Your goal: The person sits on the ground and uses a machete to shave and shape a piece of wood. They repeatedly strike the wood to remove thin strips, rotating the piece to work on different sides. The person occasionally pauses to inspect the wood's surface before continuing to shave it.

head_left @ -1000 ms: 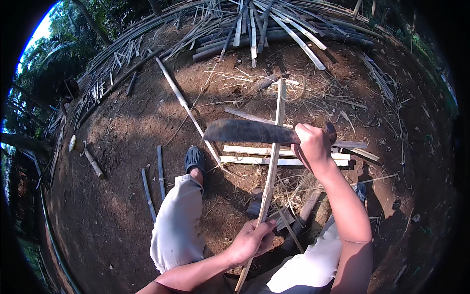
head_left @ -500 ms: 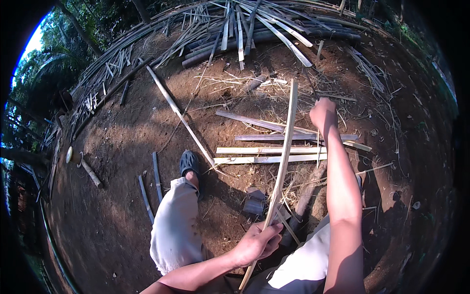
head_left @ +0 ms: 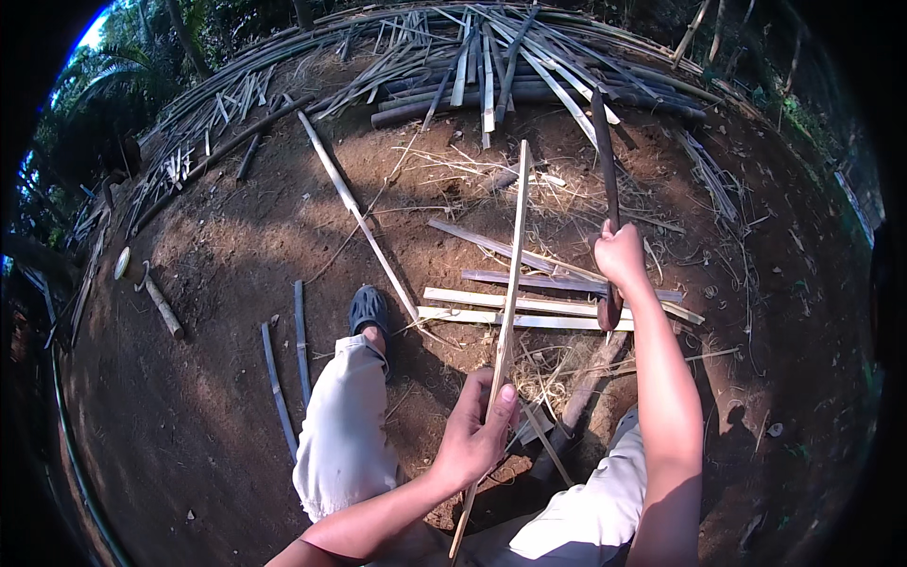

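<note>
My left hand (head_left: 477,430) is closed round the lower part of a long pale bamboo strip (head_left: 515,255), which stands steeply tilted in front of me. My right hand (head_left: 621,255) grips a machete (head_left: 607,161) near its handle, the dark blade pointing away from me and the curved brown handle end showing below the fist. Blade and strip are apart. Behind them several split bamboo strips (head_left: 472,317) lie side by side on the ground, some pale and some greyish. A dark log (head_left: 590,378) lies between my legs, partly hidden by shavings.
A large heap of split bamboo (head_left: 444,85) spans the far side. A light pole (head_left: 354,203) slants toward my shoe (head_left: 368,310). Two narrow dark strips (head_left: 300,340) lie left of my leg. Farther left are a container with a pale round top (head_left: 122,263) and a short stick (head_left: 164,308).
The bamboo strip has shifted left and stands more upright, and my left hand has turned so its thumb shows. My right hand has lowered slightly; the machete, barely visible before, now shows clearly.
</note>
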Demonstrator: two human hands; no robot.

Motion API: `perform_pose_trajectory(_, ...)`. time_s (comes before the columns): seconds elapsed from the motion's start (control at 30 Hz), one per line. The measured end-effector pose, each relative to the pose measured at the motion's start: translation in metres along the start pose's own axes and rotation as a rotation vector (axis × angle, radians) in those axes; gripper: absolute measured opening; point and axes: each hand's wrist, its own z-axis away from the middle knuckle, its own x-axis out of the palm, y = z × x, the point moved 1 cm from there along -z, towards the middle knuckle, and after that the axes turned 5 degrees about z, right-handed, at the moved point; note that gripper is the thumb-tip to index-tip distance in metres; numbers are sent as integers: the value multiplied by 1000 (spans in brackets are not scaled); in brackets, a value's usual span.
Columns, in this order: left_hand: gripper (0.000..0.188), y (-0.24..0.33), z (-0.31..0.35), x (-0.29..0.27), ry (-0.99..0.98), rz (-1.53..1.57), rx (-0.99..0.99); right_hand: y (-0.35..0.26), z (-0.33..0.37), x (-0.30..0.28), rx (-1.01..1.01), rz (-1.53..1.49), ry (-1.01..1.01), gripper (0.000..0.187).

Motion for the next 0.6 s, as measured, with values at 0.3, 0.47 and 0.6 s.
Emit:
perform_pose_trajectory(0.3, 41, 50, 12, -5, -75, 75, -22, -85, 143, -46, 1, -458, -622, 35)
perform_pose_trajectory(0.47, 45, 37, 11, -3, -156, 72, -107, -72, 177, -46, -95, -446, -561, 33)
perform_pose_trajectory(0.6, 44, 9, 12, -5, -183, 132, -240, -51, 181, -55, -394, 45, -401, 26)
